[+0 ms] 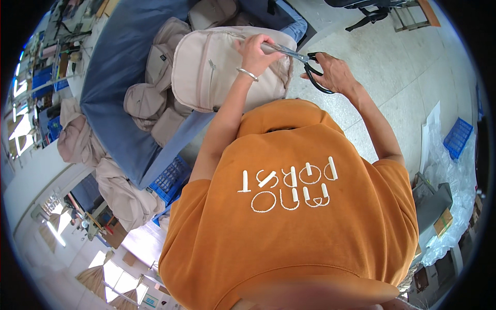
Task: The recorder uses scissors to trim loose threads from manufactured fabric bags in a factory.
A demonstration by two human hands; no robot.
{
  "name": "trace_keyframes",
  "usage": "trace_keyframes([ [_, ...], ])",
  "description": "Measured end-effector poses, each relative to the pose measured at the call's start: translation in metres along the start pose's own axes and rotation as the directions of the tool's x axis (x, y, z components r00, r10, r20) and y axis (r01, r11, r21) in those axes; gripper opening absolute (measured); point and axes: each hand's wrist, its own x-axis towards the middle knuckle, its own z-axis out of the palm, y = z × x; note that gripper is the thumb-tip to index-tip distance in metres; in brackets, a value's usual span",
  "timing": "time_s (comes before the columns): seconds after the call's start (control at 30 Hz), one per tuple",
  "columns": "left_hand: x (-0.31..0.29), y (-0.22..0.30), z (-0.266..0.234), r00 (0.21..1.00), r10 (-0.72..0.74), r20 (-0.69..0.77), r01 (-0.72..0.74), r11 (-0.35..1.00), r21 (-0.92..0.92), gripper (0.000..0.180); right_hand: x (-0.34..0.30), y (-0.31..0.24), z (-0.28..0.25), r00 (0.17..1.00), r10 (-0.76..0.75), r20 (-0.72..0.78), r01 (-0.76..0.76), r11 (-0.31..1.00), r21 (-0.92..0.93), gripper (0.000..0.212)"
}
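A beige backpack (194, 67) with a zipped front pocket rests in front of me, over the rim of a blue fabric bin. At its upper right part is my left hand (256, 56), a silver bangle on the wrist, its fingers closed on the bag's fabric. To the right, my right hand (333, 75) grips a pair of scissors (312, 70) by their black handles. The metal blades point left across the bag's edge, close to my left fingers. Whether the blades touch the fabric or a thread, I cannot tell.
Several more beige bags (147, 103) fill the blue bin (111, 88). Beige fabric pieces (121, 196) hang at the left near a blue crate (170, 181). At right are another blue crate (458, 137) and clear plastic sheeting (457, 206). A chair base (369, 18) stands at the top.
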Motion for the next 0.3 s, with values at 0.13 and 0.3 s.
trace_keyframes([
  [0.13,-0.0009,0.0014,0.0006,1.0,-0.03,0.0,0.03,1.0,0.009,0.045,0.0021,-0.0019,0.0014,0.996,-0.001,-0.089,0.0,1.0,-0.006,0.073],
  [0.3,0.0003,-0.0018,0.0003,0.998,-0.06,0.024,0.06,0.998,-0.035,0.053,0.0053,-0.0013,-0.0049,0.989,0.062,0.134,-0.056,0.997,-0.053,0.071],
])
